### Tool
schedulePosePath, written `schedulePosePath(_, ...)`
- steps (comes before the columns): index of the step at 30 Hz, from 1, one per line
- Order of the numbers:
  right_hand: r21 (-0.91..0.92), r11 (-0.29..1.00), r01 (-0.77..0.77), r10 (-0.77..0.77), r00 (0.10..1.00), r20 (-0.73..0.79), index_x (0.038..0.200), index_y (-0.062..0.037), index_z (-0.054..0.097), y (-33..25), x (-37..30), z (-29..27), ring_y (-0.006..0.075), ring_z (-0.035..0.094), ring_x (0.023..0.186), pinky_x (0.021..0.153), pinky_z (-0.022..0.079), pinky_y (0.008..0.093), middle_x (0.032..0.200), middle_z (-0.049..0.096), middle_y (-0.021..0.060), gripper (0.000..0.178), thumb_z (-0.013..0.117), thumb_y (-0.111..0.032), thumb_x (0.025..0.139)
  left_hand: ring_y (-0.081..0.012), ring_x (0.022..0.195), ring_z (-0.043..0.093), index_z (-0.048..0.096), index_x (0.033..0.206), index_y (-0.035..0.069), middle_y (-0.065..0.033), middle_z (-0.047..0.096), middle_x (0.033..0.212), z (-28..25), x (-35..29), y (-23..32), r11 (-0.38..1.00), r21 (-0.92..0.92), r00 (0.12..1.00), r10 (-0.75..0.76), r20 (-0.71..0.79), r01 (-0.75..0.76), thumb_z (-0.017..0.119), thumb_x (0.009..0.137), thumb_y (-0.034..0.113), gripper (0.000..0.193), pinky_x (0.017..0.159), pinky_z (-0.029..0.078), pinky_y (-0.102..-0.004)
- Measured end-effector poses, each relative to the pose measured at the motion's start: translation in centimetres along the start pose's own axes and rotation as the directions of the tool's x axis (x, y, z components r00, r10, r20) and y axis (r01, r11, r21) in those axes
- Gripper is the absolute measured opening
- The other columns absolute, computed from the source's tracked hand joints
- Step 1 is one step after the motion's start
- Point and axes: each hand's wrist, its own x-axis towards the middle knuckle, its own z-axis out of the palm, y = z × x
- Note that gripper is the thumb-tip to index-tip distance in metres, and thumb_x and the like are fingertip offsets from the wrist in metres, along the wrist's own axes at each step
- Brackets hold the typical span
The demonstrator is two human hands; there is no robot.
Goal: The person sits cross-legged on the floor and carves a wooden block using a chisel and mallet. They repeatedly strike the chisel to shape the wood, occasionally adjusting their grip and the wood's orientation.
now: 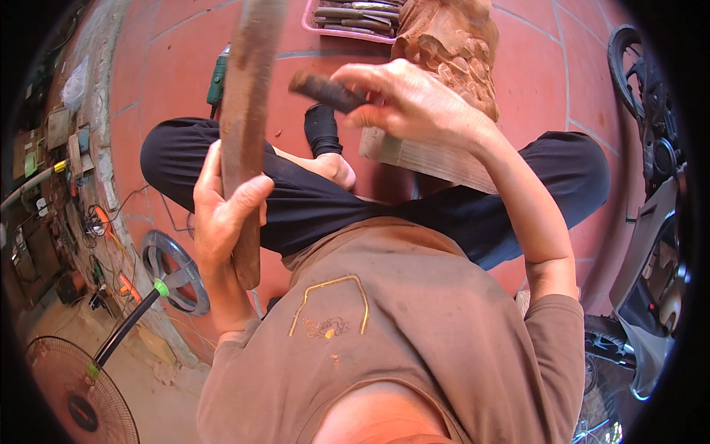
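My left hand is closed around the lower part of a long, flat brown wooden bar, which stands nearly upright in the view and runs past its top edge. In my right hand, between thumb and fingers, is a short dark brown rod with a worn end. Motion smears it a little, and my fingers hide its other end. Its free end points at the bar, with a gap between them. Just beyond my right hand lies a carved wooden piece, and below that hand is a pale squared wooden block.
A pink basket of several tools stands far ahead, left of the carving. A green power tool lies on the red tiled floor. At left are a standing fan and clutter; a motorbike stands at right.
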Motion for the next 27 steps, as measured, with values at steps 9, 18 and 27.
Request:
schedulePosePath(9,-0.235,0.972,0.013,-0.093,0.938,-0.334,0.122,-0.0043,0.058,1.6,0.5,-3.2,0.0158,0.061,0.068,0.063,0.049,0.0341,0.077,0.064,0.0087,0.039,0.076,-0.017,0.090,-0.0080,0.050,0.051,0.046,0.142,-0.001,-0.0040,0.055,0.073,-0.7,0.6,-1.0,0.994,-0.040,0.992,0.094,-0.088,-0.098,0.074,0.092,0.029,0.065,0.045,0.041,-0.0192)
schedulePosePath(18,0.325,0.946,0.008,0.065,0.975,-0.211,0.130,-0.0052,0.054,2.2,0.1,-0.7,0.0096,0.058,0.086,0.073,0.051,0.0277,0.093,0.057,0.0017,0.055,0.080,-0.034,0.091,-0.0089,0.053,0.055,0.053,0.121,0.002,-0.0023,0.057,0.076,0.2,0.9,-0.5,0.987,-0.140,0.994,0.073,-0.077,-0.083,0.077,0.089,0.019,0.043,0.048,0.046,-0.0217)
schedulePosePath(27,0.464,0.886,0.020,0.046,0.991,-0.129,0.142,-0.0060,0.046,1.8,-0.3,-0.6,0.0094,0.059,0.092,0.080,0.055,0.0295,0.103,0.059,0.0034,0.051,0.069,-0.023,0.099,-0.0083,0.053,0.056,0.053,0.123,0.002,-0.0013,0.056,0.076,0.8,1.1,-0.8,0.987,-0.152,0.997,0.048,-0.061,-0.056,0.079,0.088,0.020,0.047,0.049,0.046,-0.0218)
